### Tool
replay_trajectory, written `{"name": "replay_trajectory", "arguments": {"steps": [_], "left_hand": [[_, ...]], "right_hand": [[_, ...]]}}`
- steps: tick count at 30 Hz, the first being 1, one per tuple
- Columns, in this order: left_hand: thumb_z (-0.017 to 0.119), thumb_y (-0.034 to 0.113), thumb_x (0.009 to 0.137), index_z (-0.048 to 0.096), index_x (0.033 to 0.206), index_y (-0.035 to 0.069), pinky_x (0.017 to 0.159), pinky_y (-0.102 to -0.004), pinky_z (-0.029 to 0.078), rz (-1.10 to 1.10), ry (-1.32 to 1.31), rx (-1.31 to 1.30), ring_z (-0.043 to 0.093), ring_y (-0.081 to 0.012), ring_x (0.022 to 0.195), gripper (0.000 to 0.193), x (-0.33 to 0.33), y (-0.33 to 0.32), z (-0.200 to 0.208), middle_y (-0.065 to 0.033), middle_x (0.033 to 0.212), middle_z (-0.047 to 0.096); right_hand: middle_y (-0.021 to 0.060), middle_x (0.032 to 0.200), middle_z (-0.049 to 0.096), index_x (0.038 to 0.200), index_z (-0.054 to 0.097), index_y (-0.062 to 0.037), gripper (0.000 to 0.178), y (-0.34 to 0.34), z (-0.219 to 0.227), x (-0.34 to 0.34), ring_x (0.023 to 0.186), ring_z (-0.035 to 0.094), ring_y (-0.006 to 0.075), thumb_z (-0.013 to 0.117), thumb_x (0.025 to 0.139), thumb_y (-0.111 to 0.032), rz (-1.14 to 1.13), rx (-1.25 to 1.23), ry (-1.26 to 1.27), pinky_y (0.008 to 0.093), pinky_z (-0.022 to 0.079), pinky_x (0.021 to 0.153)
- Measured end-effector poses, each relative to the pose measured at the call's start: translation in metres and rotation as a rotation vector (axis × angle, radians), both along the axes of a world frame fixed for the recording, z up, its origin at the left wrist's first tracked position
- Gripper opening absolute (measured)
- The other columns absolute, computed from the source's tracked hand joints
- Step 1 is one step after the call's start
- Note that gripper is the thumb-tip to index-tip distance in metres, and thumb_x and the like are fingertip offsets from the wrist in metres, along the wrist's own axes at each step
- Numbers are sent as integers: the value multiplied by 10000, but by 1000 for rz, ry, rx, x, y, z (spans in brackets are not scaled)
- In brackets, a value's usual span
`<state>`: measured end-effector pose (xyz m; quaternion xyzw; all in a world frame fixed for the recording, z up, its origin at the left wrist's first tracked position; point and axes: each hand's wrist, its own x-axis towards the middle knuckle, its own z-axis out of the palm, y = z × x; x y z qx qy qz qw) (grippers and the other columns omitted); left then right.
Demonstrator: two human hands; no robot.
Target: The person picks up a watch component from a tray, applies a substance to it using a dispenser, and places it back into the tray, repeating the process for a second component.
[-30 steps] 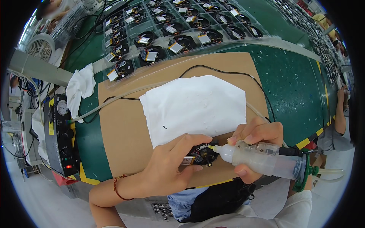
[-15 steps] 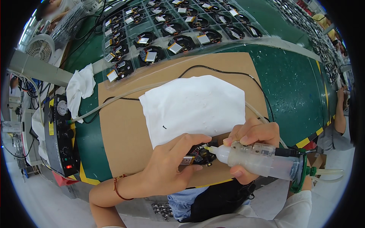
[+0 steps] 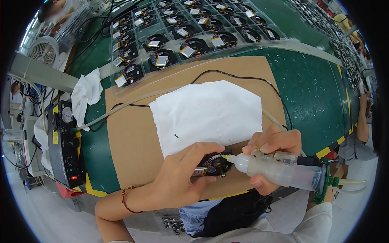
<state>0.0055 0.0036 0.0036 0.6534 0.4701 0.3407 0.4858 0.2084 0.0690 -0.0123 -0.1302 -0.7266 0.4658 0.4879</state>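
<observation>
Left hand: the left hand is closing its fingers around a small black circuit part and holding it just above the brown cardboard sheet.
Right hand: the right hand is wrapping tight around a clear glue syringe, with the fingers curled over the top.
Small part: it is looking dark and round, with tiny coloured bits and a little silver piece sticking out on its left side. It is sitting between the two hands, near the front edge of the cardboard.
Syringe: it is looking milky and see-through, with a green ring at its back end. Its thin tip is pointing left and is touching, or almost touching, the part.
Cloth: a white cloth is lying flat on the cardboard, just behind the hands.
Counter: the green counter is carrying the cardboard and a clear tray of similar parts farther back.
Left side: a black box with knobs and a dial is standing at the counter's left edge.
</observation>
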Motion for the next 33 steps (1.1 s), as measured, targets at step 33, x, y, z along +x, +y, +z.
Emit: {"name": "replay_trajectory", "arguments": {"steps": [33], "left_hand": [[658,9,760,451,1018,-5,652,-241,507,181,-161,-111,628,-118,755,331,-1,2,-9,-114,844,628]], "right_hand": [[122,777,496,961,417,-7,560,-3,19,13,660,584,221,821,636,-219,113,49,68,306,502,548]]}}
